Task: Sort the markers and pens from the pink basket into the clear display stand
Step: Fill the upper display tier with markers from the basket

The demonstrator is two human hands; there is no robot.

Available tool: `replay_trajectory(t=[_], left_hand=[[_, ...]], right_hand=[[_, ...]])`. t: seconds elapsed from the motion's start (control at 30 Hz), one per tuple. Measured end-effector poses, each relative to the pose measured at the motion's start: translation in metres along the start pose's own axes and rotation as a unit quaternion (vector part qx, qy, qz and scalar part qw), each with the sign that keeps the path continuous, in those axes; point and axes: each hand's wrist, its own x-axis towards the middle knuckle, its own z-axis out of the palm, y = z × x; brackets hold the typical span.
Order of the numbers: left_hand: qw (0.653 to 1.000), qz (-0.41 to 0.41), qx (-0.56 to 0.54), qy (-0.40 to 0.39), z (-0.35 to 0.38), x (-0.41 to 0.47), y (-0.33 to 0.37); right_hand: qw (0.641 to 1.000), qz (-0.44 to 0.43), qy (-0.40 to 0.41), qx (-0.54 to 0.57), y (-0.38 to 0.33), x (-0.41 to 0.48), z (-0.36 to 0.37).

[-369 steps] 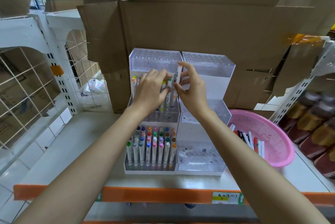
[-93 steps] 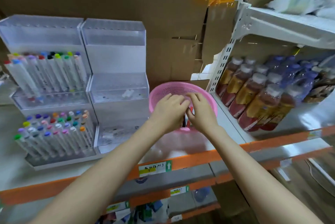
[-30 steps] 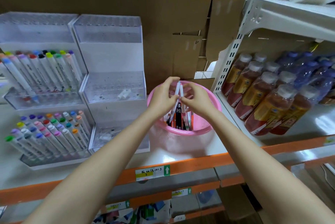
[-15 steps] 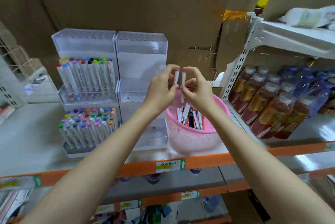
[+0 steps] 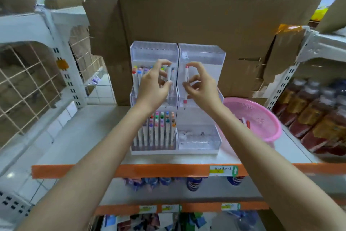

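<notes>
The clear display stand (image 5: 201, 53) stands mid-shelf with three stepped tiers in two columns. Its left column holds rows of colour-capped markers (image 5: 159, 131) on the bottom and middle tiers; the right column looks empty of markers. My left hand (image 5: 154, 85) pinches a white marker (image 5: 169, 74) upright in front of the left middle tier. My right hand (image 5: 201, 84) pinches a white pen with red ends (image 5: 185, 88) upright in front of the right middle tier. The pink basket (image 5: 262, 116) sits to the stand's right with a few pens (image 5: 246, 122) showing inside.
Large cardboard boxes (image 5: 187, 15) rise behind the stand. Bottles of brown drink (image 5: 318, 118) fill the shelf at the right. A white wire rack (image 5: 28, 84) stands at the left. The orange shelf edge (image 5: 149, 170) runs below, with goods on the lower shelf.
Both hands have lifted away from over the pink basket and moved left to the stand, each still holding one marker. The view has swung left and centred on the stand.
</notes>
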Motion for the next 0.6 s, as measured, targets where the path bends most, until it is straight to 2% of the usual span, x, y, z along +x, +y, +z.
replay_trajectory(t=[0.27,0.6], left_hand=[[0.997,0.017,-0.004,0.069,-0.055,0.010,-0.035],[0.996,0.038,-0.046,0.068,-0.054,0.035,-0.060]], right_hand=[[0.999,-0.028,0.021,0.024,-0.039,0.020,0.061],[0.994,-0.072,0.074,-0.022,-0.041,0.040,0.088]])
